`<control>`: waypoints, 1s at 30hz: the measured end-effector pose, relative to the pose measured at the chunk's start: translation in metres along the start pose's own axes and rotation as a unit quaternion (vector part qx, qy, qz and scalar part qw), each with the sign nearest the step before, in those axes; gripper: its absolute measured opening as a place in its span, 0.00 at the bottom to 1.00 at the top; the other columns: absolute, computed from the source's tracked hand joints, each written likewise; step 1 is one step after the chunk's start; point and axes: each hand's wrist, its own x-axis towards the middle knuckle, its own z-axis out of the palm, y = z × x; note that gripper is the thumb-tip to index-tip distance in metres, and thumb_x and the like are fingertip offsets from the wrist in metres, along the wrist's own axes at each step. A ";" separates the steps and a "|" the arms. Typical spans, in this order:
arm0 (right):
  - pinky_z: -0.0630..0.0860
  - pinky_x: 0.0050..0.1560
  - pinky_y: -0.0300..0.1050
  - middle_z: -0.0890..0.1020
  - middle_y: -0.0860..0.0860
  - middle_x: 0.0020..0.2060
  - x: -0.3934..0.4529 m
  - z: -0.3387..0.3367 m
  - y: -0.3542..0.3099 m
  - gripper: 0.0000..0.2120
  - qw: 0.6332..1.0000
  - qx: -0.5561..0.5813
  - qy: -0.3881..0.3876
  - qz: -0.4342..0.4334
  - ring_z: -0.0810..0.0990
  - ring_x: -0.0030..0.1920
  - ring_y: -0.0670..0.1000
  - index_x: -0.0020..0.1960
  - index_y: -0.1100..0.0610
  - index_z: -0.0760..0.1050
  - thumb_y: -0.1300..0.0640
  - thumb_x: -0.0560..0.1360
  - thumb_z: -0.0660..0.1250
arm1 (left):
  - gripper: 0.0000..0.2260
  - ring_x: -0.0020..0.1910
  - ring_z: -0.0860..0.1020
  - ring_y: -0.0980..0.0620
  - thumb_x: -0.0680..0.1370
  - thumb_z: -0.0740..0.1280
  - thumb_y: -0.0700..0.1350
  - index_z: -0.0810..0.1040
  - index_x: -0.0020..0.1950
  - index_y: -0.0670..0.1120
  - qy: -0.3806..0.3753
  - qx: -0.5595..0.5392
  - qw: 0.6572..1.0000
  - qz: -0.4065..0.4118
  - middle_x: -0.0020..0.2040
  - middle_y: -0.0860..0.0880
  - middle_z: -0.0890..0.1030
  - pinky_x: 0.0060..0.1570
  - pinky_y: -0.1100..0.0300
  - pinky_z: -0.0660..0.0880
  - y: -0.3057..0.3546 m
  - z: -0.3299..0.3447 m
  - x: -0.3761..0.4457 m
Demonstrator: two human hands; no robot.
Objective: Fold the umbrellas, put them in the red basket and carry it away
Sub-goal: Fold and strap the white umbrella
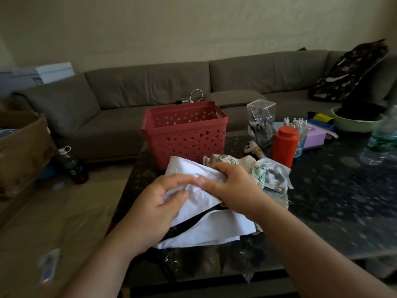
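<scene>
A white umbrella [206, 224] with dark trim lies gathered on the near part of the dark table [335, 201]. My left hand [165, 201] grips its bunched fabric from the left. My right hand [234, 186] pinches a fold of the same fabric from the right, fingertips close to the left hand's. Behind it lies a second umbrella [266, 173] with a pale green floral print, crumpled on the table. The red basket [184, 134] with triangular holes stands just beyond both umbrellas; what it holds cannot be made out.
A red bottle [284, 145], a clear plastic box [261, 121], a purple box [314, 137], a green bowl [356, 122] and a water bottle [384, 136] crowd the table's right side. A grey sofa [150, 93] runs behind. A cardboard box [21, 147] sits left.
</scene>
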 end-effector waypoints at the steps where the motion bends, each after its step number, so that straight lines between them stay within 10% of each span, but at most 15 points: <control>1: 0.77 0.34 0.44 0.84 0.49 0.34 0.000 -0.001 0.000 0.17 1.000 -0.022 0.008 -0.007 0.80 0.32 0.44 0.47 0.49 0.83 0.36 0.70 0.78 | 0.16 0.58 0.83 0.58 0.84 0.68 0.41 0.87 0.52 0.63 0.006 -0.015 1.000 -0.023 0.58 0.58 0.85 0.59 0.58 0.80 -0.002 0.001 0.000; 4: 0.76 0.37 0.42 0.85 0.46 0.37 0.002 -0.009 0.000 0.17 0.994 -0.096 0.033 -0.033 0.81 0.36 0.44 0.46 0.49 0.84 0.35 0.72 0.76 | 0.08 0.53 0.85 0.60 0.74 0.78 0.43 0.88 0.47 0.58 0.006 -0.117 0.990 -0.073 0.51 0.60 0.87 0.47 0.64 0.81 -0.003 0.000 0.001; 8: 0.71 0.33 0.40 0.79 0.47 0.30 0.005 -0.033 -0.002 0.13 0.993 -0.107 0.035 -0.022 0.74 0.29 0.41 0.45 0.48 0.84 0.39 0.75 0.74 | 0.23 0.57 0.80 0.69 0.65 0.84 0.38 0.86 0.53 0.61 0.007 -0.101 0.994 -0.043 0.56 0.68 0.83 0.50 0.73 0.77 -0.013 -0.011 -0.001; 14: 0.73 0.35 0.42 0.82 0.52 0.34 0.007 -0.047 0.000 0.09 0.992 -0.101 0.066 -0.030 0.74 0.30 0.42 0.41 0.49 0.83 0.45 0.75 0.77 | 0.26 0.55 0.85 0.59 0.69 0.77 0.27 0.86 0.52 0.59 -0.032 -0.182 0.981 -0.064 0.54 0.61 0.86 0.48 0.65 0.81 -0.014 -0.014 0.000; 22: 0.74 0.36 0.44 0.85 0.54 0.36 0.005 -0.041 0.004 0.11 0.994 -0.092 0.060 0.000 0.76 0.32 0.45 0.43 0.48 0.84 0.44 0.79 0.72 | 0.37 0.61 0.85 0.46 0.54 0.89 0.43 0.85 0.62 0.58 -0.086 -0.317 0.939 -0.106 0.62 0.50 0.85 0.51 0.56 0.83 -0.022 -0.020 0.002; 30: 0.74 0.40 0.52 0.79 0.50 0.31 0.003 -0.050 -0.008 0.16 0.985 0.143 0.092 0.040 0.74 0.38 0.57 0.43 0.48 0.87 0.46 0.84 0.66 | 0.38 0.57 0.86 0.46 0.52 0.89 0.43 0.85 0.61 0.57 -0.078 -0.340 0.933 -0.086 0.60 0.48 0.86 0.47 0.56 0.84 -0.022 -0.031 0.000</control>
